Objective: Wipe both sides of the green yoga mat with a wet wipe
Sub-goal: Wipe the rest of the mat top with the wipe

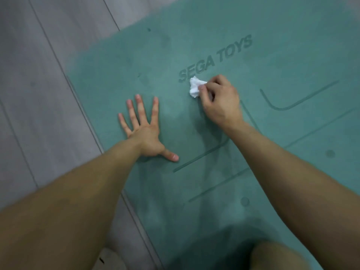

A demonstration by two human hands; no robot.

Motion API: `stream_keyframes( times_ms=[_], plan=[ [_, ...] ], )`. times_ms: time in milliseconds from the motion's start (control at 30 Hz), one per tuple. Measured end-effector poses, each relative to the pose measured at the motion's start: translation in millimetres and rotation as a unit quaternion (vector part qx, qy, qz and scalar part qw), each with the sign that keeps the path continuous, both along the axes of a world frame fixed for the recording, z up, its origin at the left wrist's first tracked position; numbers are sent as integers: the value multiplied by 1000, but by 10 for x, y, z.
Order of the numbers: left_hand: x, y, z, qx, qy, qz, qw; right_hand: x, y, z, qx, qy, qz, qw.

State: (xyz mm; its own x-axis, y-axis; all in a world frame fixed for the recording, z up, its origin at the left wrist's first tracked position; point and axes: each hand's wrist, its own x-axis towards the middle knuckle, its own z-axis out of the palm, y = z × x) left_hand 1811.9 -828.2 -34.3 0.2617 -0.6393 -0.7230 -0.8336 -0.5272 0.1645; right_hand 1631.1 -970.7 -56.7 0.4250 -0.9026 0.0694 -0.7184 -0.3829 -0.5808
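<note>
Pinches a crumpled white wet wipe [194, 88] between thumb and curled fingers of the right hand [221, 106], pressing it onto the green yoga mat [282, 41] right at the start of the stamped letters "SEGA TOYS" [215, 59]. Rests the left hand [145, 133] flat on the mat near its left edge, fingers straight and spread, gripping nothing. Has the mat spread flat on a grey plank floor [39, 75], lettered side up, with guide lines [292, 106] marked into it.

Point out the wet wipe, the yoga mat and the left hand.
wet wipe [195, 88]: head view, crumpled white middle.
green yoga mat [292, 55]: head view, bare surface.
left hand [145, 131]: head view, back of hand.
</note>
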Motion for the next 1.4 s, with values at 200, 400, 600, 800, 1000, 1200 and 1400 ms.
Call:
stream_keyframes(
  times_ms=[200,400,600,800,1000,1200,1400],
  plan=[
    [-38,-12,81,26,5,-2,1000,70,118,-10,-13,36,0,999],
    [-46,-20,134,34,6,-2,999,-367,1191,33,31,47,121,991],
    [-15,-36,113,53,13,-10,998,-265,11,1,-23,47,-4,999],
    [-15,-13,119,36,7,-11,999,223,145,153,21,39,21,999],
    [7,-4,104,35,16,-14,999,6,18,89,-23,63,244,967],
    [2,17,96,19,13,-12,1000,539,-604,118,19,50,-102,993],
    [16,22,105,15,17,-8,1000,352,237,85,33,43,275,960]
  ],
)
